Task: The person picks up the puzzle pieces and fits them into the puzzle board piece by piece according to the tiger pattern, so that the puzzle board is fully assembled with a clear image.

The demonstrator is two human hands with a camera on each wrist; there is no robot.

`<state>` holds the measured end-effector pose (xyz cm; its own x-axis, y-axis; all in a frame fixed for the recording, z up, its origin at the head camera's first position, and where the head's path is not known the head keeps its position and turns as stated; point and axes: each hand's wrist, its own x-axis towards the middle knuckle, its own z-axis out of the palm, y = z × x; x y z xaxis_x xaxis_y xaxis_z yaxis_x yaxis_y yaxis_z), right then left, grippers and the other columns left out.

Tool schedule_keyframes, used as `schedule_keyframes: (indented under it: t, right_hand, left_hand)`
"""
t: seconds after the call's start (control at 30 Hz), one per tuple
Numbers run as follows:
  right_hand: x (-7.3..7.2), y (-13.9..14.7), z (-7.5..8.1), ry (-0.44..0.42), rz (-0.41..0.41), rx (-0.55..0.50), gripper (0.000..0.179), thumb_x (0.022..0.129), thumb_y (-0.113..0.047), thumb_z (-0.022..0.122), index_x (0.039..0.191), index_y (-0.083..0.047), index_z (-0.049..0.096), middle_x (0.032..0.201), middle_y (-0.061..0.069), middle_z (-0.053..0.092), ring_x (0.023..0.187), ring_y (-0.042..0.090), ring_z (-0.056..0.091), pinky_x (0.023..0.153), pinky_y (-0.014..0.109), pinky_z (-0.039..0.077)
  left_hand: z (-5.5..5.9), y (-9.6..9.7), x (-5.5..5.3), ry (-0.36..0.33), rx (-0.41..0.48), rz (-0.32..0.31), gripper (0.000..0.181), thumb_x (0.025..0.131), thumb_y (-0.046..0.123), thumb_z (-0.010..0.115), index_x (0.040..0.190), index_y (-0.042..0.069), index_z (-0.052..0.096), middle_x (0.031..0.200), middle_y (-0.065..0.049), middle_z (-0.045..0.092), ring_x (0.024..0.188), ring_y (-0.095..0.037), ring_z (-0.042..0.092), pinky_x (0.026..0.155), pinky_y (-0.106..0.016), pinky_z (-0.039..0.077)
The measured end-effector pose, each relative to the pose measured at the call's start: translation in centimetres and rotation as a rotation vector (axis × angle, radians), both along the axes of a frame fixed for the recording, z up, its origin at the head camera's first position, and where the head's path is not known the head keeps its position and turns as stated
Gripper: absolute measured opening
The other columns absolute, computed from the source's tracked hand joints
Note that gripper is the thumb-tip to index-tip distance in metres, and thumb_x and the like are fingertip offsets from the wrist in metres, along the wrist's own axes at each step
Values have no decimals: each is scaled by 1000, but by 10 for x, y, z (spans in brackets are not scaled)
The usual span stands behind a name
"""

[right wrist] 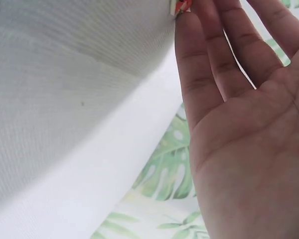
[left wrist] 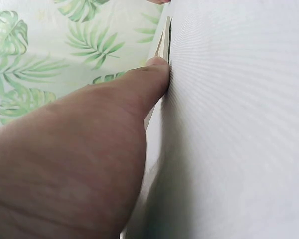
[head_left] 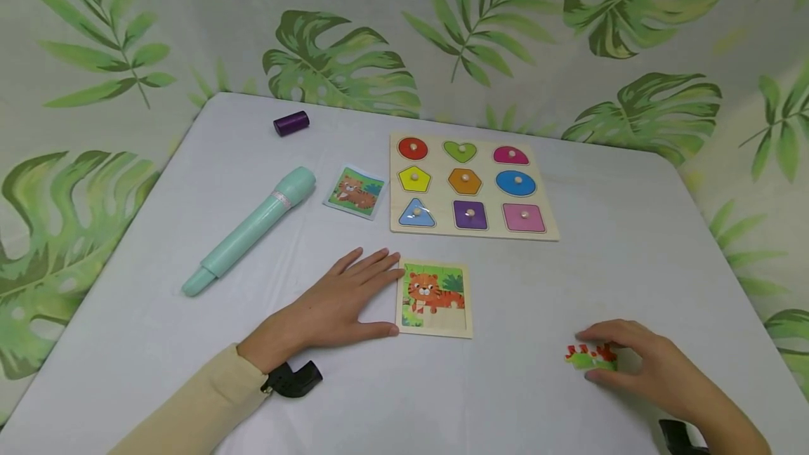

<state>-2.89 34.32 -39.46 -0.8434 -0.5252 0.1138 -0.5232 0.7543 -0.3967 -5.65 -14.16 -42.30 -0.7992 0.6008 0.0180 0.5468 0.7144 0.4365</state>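
Observation:
In the head view a square wooden jigsaw tray [head_left: 469, 300] with a tiger picture lies on the table, its lower right part showing bare wood. My left hand [head_left: 331, 304] rests flat beside it, fingers spread, with fingertips and thumb touching its left edge. In the left wrist view the thumb [left wrist: 152, 82] lies against the tray's rim. Off to the right, my right hand [head_left: 651, 364] holds red and green puzzle pieces [head_left: 590, 358] between thumb and fingers, close to the tabletop. Only a small orange bit of a puzzle piece [right wrist: 182, 6] shows in the right wrist view, at the fingertips.
Behind the tray lies a knob shape board [head_left: 474, 225] with several coloured shapes. Left of it are a tiger picture card [head_left: 356, 192], a mint-green stick-like tube [head_left: 249, 234] and a small purple cylinder [head_left: 291, 123]. A leaf-print cloth [head_left: 354, 65] hangs beyond the table.

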Motion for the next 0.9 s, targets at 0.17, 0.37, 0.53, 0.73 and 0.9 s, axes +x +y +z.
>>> schedule_keyframes:
  t: [0.17,0.37,0.53,0.73,0.9]
  right_hand:
    - [-3,1,-4,20,15,-21,58,66,-11,96,117,-27,73,113,-14,67,92,-3,61,83,2,45]
    - [-4,2,-7,26,-11,-27,52,68,-8,95,112,-27,75,107,-16,68,87,-3,60,79,3,45]
    - [-5,2,-6,11,-25,-20,49,71,-9,94,112,-27,75,105,-16,69,87,-4,63,80,3,46]
    - [-7,4,-6,-19,-30,-22,47,73,-8,92,112,-26,74,105,-15,69,86,-4,65,78,3,48]
    - [-10,3,-8,2,-31,-26,46,71,-8,93,109,-26,73,101,-15,68,83,-3,64,75,4,48]
  left_hand:
    - [1,0,0,-7,3,2,89,91,63,67,161,16,37,171,-3,27,160,-23,18,131,-49,7]
    - [1,0,0,-3,0,0,88,92,63,67,161,16,38,171,-4,27,160,-23,18,131,-49,7]
    - [2,1,0,-6,-3,-1,89,92,63,66,161,16,37,171,-3,26,160,-22,18,131,-49,7]
    - [2,1,0,-6,-1,-3,89,92,63,67,161,16,37,171,-4,27,160,-23,18,131,-49,7]
    - [1,0,0,-1,2,-3,88,92,63,67,161,16,37,171,-4,27,160,-23,18,131,-49,7]
